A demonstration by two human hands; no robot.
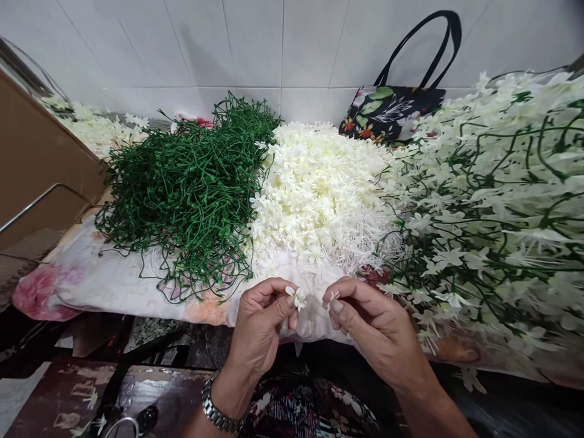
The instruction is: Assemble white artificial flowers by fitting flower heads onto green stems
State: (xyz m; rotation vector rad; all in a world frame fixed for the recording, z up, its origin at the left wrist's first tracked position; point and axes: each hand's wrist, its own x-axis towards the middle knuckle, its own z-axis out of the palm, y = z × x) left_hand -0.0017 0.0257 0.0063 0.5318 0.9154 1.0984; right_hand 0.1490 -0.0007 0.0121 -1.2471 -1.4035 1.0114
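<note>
Between thumb and forefinger, my left hand (pixel 260 325) pinches a small white artificial flower (pixel 299 298). My right hand (pixel 378 331) is closed in a pinch a short way to the right, on a small white stamen piece (pixel 333 298) that is partly hidden by the fingertips. The two hands are apart, above the near edge of the padded floral cloth (pixel 155 295). Just beyond them lies a heap of loose white blossoms (pixel 314 182), with thin white stamen pieces (pixel 365 234) at its right side. A tangle of green plastic stems (pixel 187 188) lies to the left.
Finished-looking white flower sprays (pixel 497 237) with green stems pile up at the right. A black floral handbag (pixel 387 109) leans against the tiled wall (pixel 255 42). At the left edge stands a brown cardboard panel (pixel 41 146). Below is a worn wooden surface (pixel 159 392).
</note>
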